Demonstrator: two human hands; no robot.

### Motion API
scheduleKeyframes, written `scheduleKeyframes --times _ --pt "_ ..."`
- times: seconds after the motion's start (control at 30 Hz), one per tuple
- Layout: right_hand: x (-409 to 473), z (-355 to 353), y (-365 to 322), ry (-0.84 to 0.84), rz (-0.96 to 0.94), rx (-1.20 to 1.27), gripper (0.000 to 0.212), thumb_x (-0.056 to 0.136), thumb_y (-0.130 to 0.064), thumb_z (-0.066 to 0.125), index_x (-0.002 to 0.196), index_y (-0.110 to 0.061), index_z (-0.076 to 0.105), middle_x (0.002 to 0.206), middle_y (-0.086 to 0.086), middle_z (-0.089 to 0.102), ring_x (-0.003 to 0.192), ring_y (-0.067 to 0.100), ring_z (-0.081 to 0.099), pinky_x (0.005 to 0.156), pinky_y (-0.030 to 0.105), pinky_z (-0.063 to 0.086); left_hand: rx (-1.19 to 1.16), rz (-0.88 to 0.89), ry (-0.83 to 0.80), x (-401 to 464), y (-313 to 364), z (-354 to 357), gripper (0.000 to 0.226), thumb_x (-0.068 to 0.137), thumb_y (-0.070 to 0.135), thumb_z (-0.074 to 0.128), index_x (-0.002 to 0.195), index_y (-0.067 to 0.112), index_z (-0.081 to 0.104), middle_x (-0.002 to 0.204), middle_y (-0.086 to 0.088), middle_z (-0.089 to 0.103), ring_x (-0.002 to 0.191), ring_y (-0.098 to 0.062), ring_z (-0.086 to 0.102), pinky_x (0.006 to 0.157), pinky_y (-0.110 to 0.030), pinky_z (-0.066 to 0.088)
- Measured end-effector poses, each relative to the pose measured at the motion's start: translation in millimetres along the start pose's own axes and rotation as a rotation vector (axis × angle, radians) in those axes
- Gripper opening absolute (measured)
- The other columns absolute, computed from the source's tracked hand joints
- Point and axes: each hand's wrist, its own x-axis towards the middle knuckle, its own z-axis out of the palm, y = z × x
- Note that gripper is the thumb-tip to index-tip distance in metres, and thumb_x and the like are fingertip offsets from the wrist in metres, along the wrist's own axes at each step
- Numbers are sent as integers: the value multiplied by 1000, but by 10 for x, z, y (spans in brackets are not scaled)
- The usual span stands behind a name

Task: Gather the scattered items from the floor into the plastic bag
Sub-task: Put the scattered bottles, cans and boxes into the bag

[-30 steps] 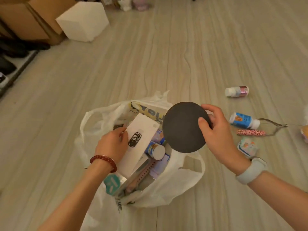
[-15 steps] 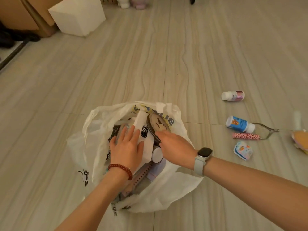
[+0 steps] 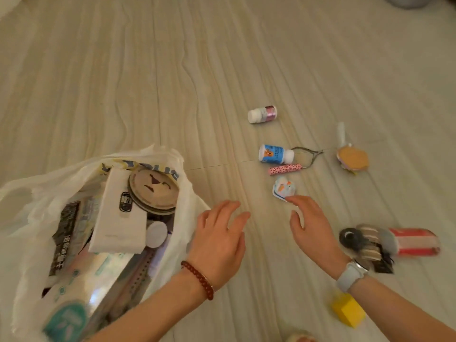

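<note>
Right hand (image 3: pixel 314 228) fingers (image 3: pixel 296 199) spread, empty, the tip just touching the little blue-and-white packet (image 3: pixel 284 189) on the floor (image 3: pixel 222 70) — left hand (image 3: pixel 219 240) open too, beside the plastic bag (image 3: pixel 29 193). Best play: pinch the packet's edge rather than slide it, then sweep up the blue bottle (image 3: pixel 275 154) and pink tube (image 3: pixel 285 168) nearby — bag mouth's gaping, drop straight in.

The pale floor of wood-grain planks (image 3: pixel 172 70) carries a white plastic bag (image 3: pixel 22 193) at the left. To the right lie a small white bottle with pink label (image 3: pixel 262 114), a white bottle with blue label (image 3: pixel 275 154), a pink leopard-print tube (image 3: pixel 285 169), thin metal nippers (image 3: pixel 309 154), a small white packet (image 3: pixel 283 190), a round orange puff (image 3: pixel 352 159), a red-and-white striped pouch (image 3: pixel 414 241) and a yellow block (image 3: pixel 348 311).
</note>
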Motion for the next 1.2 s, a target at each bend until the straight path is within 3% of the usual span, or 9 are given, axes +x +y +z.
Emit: scheduleKeyframes --times 0.13,0.2,0.3,0.4,0.63,0.83,1.0,1.13,1.2 --pt "-337 -364 901 25 283 -337 41 76 -5 61 117 -1 55 113 23 59 106 43 54 93 45 43 54 160 -310 204 182 529 53 62 23 64 113 19 52 117 -10 61 108 -27 56 71 -36 55" --pt "-454 -451 1178 -6 389 -447 53 70 -9 69 121 -3 53 117 25 57 113 45 49 96 53 40 125 185 -434 408 250 756 70 58 20 73 124 16 48 130 -15 54 115 -33 55 78 -40 53" --pt "-536 -444 1374 -56 478 -575 64 63 -20 76 122 -10 53 123 23 55 122 42 45 93 59 40 149 193 -516 842 318 1065 69 85 14 48 143 20 10 155 -9 4 142 -30 6 109 -47 25" --pt "-533 -357 1395 -101 440 -699 65 57 -27 80 116 -11 58 122 21 58 117 40 51 94 63 37 185 106 -555 1185 357 1309 68 90 24 41 143 22 -1 155 -1 -7 141 -29 -10 112 -48 16" --pt "-412 -141 1138 -122 337 -523 35 81 -28 62 113 -16 55 136 18 36 110 40 44 83 49 45 87 17 -482 1058 434 1391 39 89 28 47 125 14 40 132 -9 37 117 -31 40 87 -39 43" --pt "-307 -102 1010 -188 338 -352 44 86 -30 56 128 -23 43 142 14 17 114 40 41 95 47 44 -15 -126 -497 767 302 1160 41 87 28 51 125 17 40 137 -8 34 117 -28 38 86 -36 46" --pt "-147 -52 756 -92 350 -23 36 83 -16 61 117 -19 53 138 11 28 118 35 44 101 40 42 -92 43 -332 612 216 504 42 81 41 50 117 18 51 121 -7 48 108 -26 47 81 -34 48" --pt "52 4 143 -21 213 199 33 79 -11 67 110 -18 59 131 8 35 109 13 45 87 1 30 -102 16 -153 327 -106 -217 44 73 47 45 110 22 48 109 -8 56 95 -26 55 77 -31 49" --pt "158 24 -337 11 92 363 32 76 -12 70 103 -25 58 124 4 40 108 -3 43 82 -8 26 -85 -93 -53 151 -330 -503 43 74 44 52 111 22 48 110 -8 55 98 -25 54 80 -30 47"
